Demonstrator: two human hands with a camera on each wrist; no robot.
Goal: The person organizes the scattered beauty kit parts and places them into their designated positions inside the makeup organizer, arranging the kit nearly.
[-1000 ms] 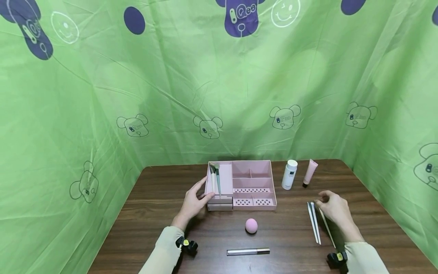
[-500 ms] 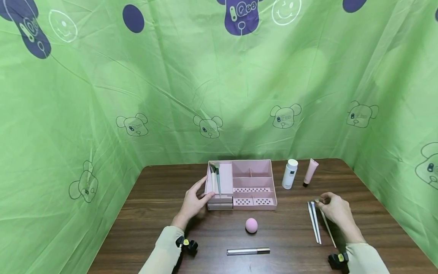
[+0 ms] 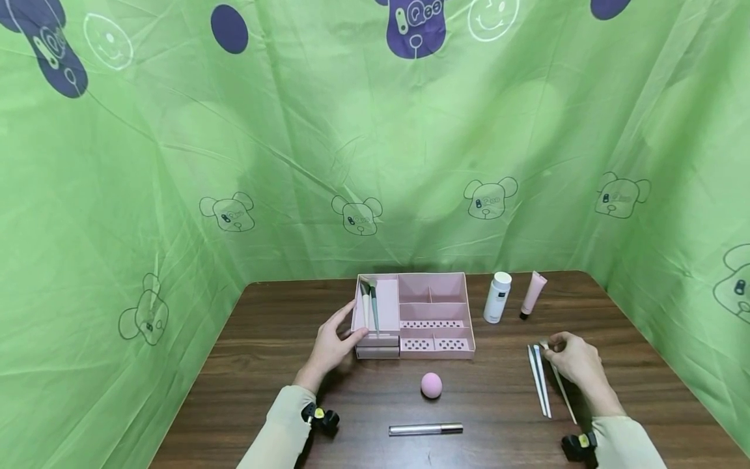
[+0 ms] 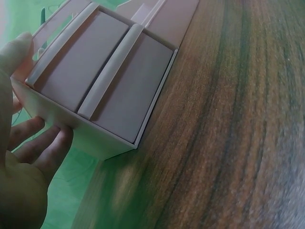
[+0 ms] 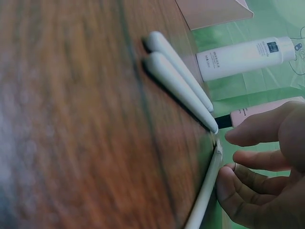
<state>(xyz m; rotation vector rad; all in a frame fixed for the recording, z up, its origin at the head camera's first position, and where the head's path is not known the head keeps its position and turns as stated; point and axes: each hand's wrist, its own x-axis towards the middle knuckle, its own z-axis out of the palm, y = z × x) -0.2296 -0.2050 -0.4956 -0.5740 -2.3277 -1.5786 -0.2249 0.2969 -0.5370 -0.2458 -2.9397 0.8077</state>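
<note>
A pink makeup organizer (image 3: 433, 296) stands on the table with two makeup brushes (image 3: 373, 306) in its left tray. My left hand (image 3: 329, 345) holds its front left corner: in the left wrist view the thumb lies over the top edge, and the fingers (image 4: 57, 143) press the side wall. On the right, my right hand (image 3: 574, 358) hovers at the bristle end of a thin makeup brush (image 5: 206, 191) lying on the table. Thumb and index finger are apart in the right wrist view; contact with the brush is unclear. Two white-handled brushes (image 3: 539, 384) lie just left of it.
Behind the right hand stand a white bottle (image 3: 497, 298) and a pink tube (image 3: 532, 296) with a black cap. A pink ball (image 3: 431, 385) and a silver tube (image 3: 424, 429) lie in front of the organizer. Green cloth (image 3: 410, 163) surrounds the table (image 3: 269, 339).
My right hand has shifted very slightly, and the thin brush's bristle tip now shows beyond the fingers. The left hand stays on the organizer.
</note>
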